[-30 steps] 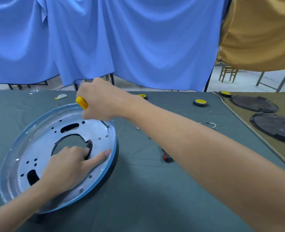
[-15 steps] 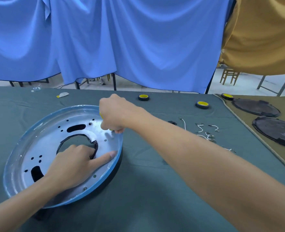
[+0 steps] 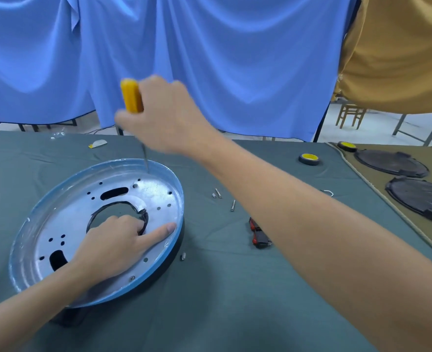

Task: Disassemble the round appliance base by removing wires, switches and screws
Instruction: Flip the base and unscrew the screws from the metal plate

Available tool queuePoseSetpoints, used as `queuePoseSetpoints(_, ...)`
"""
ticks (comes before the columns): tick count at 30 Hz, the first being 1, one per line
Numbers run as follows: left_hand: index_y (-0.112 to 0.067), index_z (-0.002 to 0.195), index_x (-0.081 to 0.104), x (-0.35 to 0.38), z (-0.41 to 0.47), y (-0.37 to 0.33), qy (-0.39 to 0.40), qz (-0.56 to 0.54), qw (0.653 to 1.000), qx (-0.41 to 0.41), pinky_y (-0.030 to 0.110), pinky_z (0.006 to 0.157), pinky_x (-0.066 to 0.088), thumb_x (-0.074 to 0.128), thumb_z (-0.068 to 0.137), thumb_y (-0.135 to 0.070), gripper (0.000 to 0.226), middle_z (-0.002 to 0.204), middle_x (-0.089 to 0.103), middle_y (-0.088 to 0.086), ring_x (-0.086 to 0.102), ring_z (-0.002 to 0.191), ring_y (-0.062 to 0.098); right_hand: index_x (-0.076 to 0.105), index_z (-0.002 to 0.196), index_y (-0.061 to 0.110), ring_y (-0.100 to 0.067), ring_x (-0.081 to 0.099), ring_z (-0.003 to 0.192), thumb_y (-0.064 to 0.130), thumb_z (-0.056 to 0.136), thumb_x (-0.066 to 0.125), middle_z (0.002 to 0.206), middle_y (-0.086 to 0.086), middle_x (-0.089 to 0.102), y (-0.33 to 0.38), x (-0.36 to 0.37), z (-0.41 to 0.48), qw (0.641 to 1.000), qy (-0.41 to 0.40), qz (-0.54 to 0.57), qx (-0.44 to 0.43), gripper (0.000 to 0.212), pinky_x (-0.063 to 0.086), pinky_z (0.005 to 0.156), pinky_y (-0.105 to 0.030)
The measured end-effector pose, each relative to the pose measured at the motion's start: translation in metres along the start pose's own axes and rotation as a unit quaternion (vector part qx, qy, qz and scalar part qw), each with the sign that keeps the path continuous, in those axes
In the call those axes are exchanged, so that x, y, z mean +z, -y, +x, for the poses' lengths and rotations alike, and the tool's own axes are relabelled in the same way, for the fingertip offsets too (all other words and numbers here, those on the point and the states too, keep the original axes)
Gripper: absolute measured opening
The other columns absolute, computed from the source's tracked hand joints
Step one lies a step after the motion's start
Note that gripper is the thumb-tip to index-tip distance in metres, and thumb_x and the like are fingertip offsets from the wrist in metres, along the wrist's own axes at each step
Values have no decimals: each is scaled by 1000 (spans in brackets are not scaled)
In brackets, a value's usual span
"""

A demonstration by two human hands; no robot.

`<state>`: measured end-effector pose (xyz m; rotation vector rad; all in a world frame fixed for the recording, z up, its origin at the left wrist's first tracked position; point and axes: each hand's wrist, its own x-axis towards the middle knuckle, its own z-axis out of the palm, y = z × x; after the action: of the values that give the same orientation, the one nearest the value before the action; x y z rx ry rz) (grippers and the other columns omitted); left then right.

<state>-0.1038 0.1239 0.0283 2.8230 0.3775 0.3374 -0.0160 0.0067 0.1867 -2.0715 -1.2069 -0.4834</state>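
Note:
The round appliance base (image 3: 57, 219), a silver metal disc with a blue rim over a black underside, lies on the green cloth at the left. My left hand (image 3: 115, 245) rests on the disc beside its central hole, index finger stretched toward the right rim. My right hand (image 3: 164, 118) grips a yellow-handled screwdriver (image 3: 131, 95) upright, raised above the disc's far edge, its thin shaft pointing down at the rim. One screw (image 3: 132, 277) sits in the disc near its front rim. Loose screws (image 3: 218, 193) lie on the cloth to the right.
A red-and-black switch part (image 3: 258, 236) lies under my right forearm. Rolls of yellow tape (image 3: 309, 158) stand further back. Two black round covers (image 3: 391, 162) rest on the tan mat at the right. A small screw (image 3: 183, 256) lies beside the base. Blue curtains hang behind.
My right hand has lifted the screwdriver up from the disc's right side and moved it toward the far rim. My left hand has stayed pressed on the disc.

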Motion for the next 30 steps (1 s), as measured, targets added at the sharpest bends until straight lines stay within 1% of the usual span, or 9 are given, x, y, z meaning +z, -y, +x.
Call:
queuePoseSetpoints(3,-17,55,24,-1,4,0,9,-3,1000,-4,30,48,26,19,58,-96,79,42,28,-6,30,41,14,18,62,21,-15,22,47,18,89,49,44,6,20,0,-21,7,994,-49,89,40,41,24,48,-26)
queuePoseSetpoints(5,-17,54,24,-2,9,1,16,5,1000,-8,30,49,27,18,57,-95,79,40,28,-6,33,41,15,20,63,21,-13,27,48,11,90,44,47,8,20,-11,-26,3,991,3,108,74,38,24,47,-24)
queuePoseSetpoints(8,-16,53,23,-1,21,7,37,22,999,-10,31,49,25,19,57,-92,77,39,25,-6,32,41,16,28,70,17,-22,46,55,13,95,42,62,-2,40,-38,-12,-13,979,113,80,149,29,32,52,-24)
queuePoseSetpoints(11,-15,54,27,4,35,15,72,46,996,-17,32,51,26,28,72,-86,73,44,29,-5,34,45,17,37,72,14,-22,40,59,15,95,48,72,-13,50,-65,10,-33,958,210,55,190,26,35,56,-29)
queuePoseSetpoints(15,-15,54,36,12,53,19,97,54,993,-25,32,53,30,35,83,-77,69,46,39,-3,41,49,17,48,68,12,-24,46,61,20,92,52,69,-8,56,-84,33,-54,920,352,-30,167,25,39,59,-29)
queuePoseSetpoints(20,-13,52,47,6,70,15,156,26,986,-52,32,58,37,41,82,-79,72,50,48,-1,46,52,19,63,75,11,-19,35,57,12,84,62,64,-4,46,-86,29,-65,902,398,79,148,8,29,48,-25)
queuePoseSetpoints(24,-12,55,54,-1,72,14,180,58,981,-52,31,58,37,38,83,-79,74,56,54,0,52,56,18,75,91,23,-8,52,60,17,84,71,69,7,61,-83,35,-75,875,475,19,94,9,43,59,-17)
queuePoseSetpoints(28,-13,55,50,-4,68,12,144,93,984,-46,33,62,39,38,85,-79,73,58,52,0,50,58,19,75,103,29,-2,57,76,28,83,74,82,10,70,-85,47,-89,885,459,-24,70,20,46,74,-21)
queuePoseSetpoints(30,-14,53,48,-4,63,11,114,110,986,-42,33,63,42,37,86,-78,73,56,52,-1,52,58,19,76,100,30,0,54,65,32,80,78,70,11,65,-86,51,-94,891,447,-16,72,20,44,64,-20)
